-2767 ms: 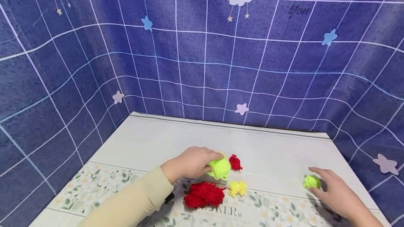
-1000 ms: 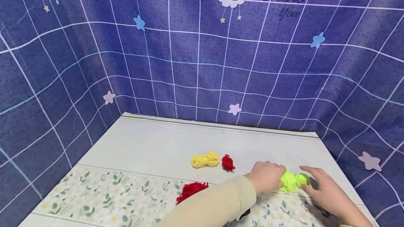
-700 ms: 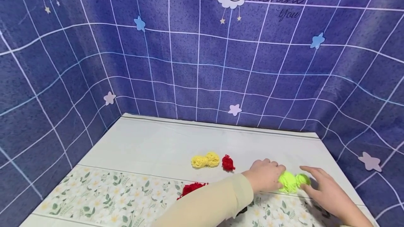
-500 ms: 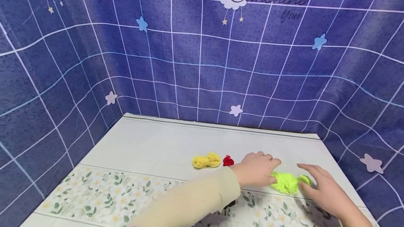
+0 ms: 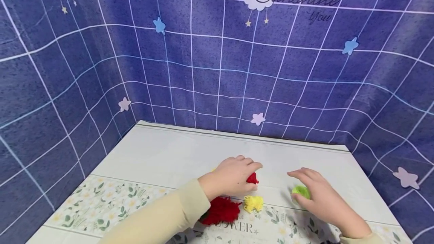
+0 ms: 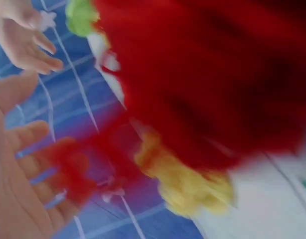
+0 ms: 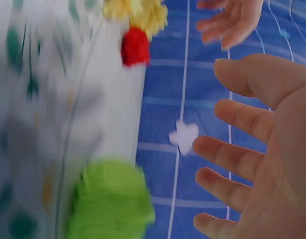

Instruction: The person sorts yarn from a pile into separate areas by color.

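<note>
Left hand (image 5: 232, 176), fingers apart, partly hides a small red yarn tuft (image 5: 252, 178) on the table (image 5: 162, 148); the right hand (image 5: 320, 195), fingers likewise spread, is beside a rounded lime-green yarn ball (image 5: 300, 190). A cream sleeve (image 5: 162, 212) blocks part of a larger, shaggy red bundle (image 5: 224, 211), near a looped yellow bundle (image 5: 253, 203).

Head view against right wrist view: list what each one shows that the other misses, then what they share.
Only the head view: the large red yarn bundle, the beige left sleeve and the "Sunshine You" lettering.

Only the right wrist view: the palm of the right hand, with its fingers apart.

Both: the right hand itself, the left hand, the green yarn ball, the small red yarn bundle, some yellow yarn and the blue backdrop.
</note>
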The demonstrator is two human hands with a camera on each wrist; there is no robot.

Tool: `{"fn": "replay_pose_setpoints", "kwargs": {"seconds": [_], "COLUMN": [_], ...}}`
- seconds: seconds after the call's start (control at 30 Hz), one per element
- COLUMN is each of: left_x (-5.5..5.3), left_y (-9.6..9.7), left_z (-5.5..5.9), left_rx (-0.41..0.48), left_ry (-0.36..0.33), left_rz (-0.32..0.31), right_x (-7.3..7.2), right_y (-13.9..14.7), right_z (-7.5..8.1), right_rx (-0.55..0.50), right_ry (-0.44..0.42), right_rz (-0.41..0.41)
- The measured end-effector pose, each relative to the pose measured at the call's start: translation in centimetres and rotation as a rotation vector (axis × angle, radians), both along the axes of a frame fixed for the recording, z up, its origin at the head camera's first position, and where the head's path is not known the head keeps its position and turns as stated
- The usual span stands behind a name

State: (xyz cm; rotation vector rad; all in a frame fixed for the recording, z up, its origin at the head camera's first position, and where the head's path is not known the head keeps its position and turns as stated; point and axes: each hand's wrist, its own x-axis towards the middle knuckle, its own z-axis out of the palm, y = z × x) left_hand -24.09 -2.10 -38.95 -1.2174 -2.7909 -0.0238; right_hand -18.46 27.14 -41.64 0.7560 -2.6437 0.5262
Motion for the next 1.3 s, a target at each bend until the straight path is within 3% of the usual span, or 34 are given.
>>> {"fn": "replay_pose_setpoints", "kwargs": {"seconds": [0.23,0.37,0.6,0.83,1.07,1.3], "left_x": [-2.5,-3.8,-4.2,-4.5,-4.4,-4.5], "left_y": [-4.3,-5.6,-6.4,-6.2,-6.2,-5.8], "left_z": [-2.3,-3.9,-5.4,-5.7,-6.1,-6.5], "left_rx": [0.008,-0.007,-0.006,-0.057,-0.093,-0.105], "left_ry": [0.041,0.004,-0.054,-0.036,0.076,0.087], "left_rz": [0.005,0.051,0.084,0.08,0.018,0.024], "right_x": [-0.5,-0.5,-0.9,-1.3,-1.3,-1.7], "right_y": [-4.9,-6.9,-8.6,-8.9,-9.0,-9.1], "right_z": [-1.3,-2.1,-3.2,-3.2,-2.9,-2.3], "right_rx": [0.068,0.102,0.172,0.196,0.206,0.182], "right_ry": [-0.083,-0.176,-0.334,-0.358,-0.366,-0.272], "right_rz": [0.095,0.147,0.168,0.241,0.258,0.268]}}
